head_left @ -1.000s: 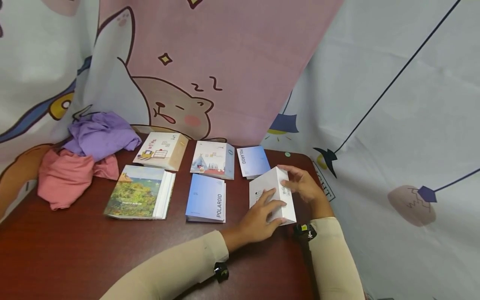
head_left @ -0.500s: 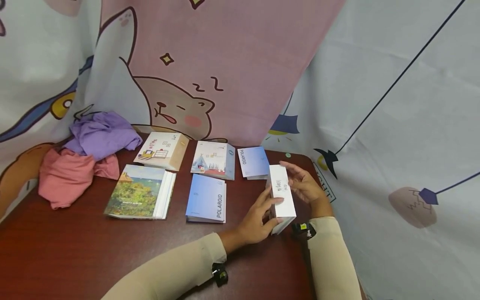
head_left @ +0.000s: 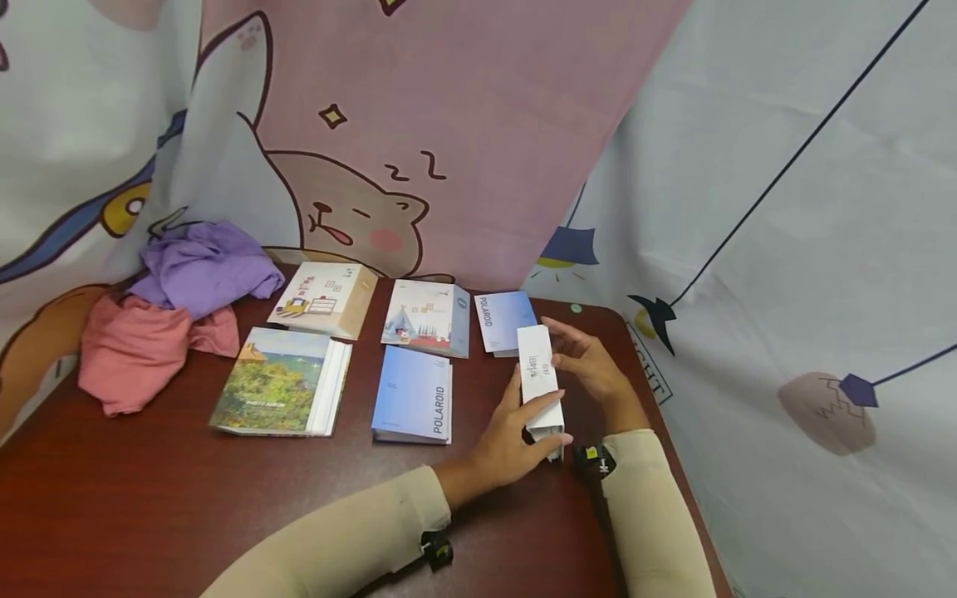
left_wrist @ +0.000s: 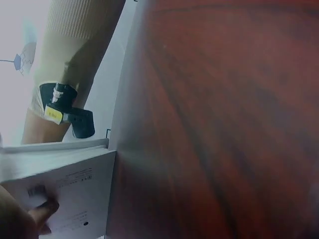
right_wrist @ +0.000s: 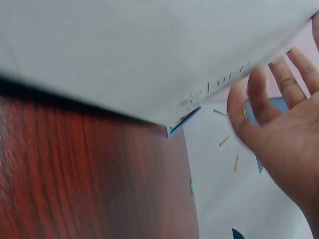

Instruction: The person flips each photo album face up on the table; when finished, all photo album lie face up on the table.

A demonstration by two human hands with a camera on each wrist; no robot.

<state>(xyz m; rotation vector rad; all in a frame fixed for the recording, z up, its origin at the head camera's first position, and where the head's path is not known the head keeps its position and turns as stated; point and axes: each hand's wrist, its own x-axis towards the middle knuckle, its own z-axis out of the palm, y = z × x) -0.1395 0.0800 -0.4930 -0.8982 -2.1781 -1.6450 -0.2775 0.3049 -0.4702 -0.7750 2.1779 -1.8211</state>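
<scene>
A white photo album (head_left: 540,374) stands on edge at the table's right side, its lettered spine facing up. My left hand (head_left: 504,436) grips its near part, with the thumb at the near end and fingers over the spine. In the left wrist view, a finger lies on the printed cover (left_wrist: 79,199) and the page edges show. My right hand (head_left: 594,370) is at the far right side of the album, fingers spread. The right wrist view has its fingertips (right_wrist: 256,79) right at the spine's edge. A blue Polaroid album (head_left: 507,321) lies just behind.
Another blue Polaroid album (head_left: 411,394) and a landscape-covered photo album (head_left: 280,382) lie to the left. Behind them are two white illustrated albums, one with a train (head_left: 323,299), one with a tent (head_left: 426,316). Purple cloth (head_left: 205,266) and pink cloth (head_left: 134,353) lie bunched at the far left.
The white album has turned from leaning with its cover showing to standing spine up, and has shifted slightly left. Both hands moved with it; the right hand's fingers have loosened.
</scene>
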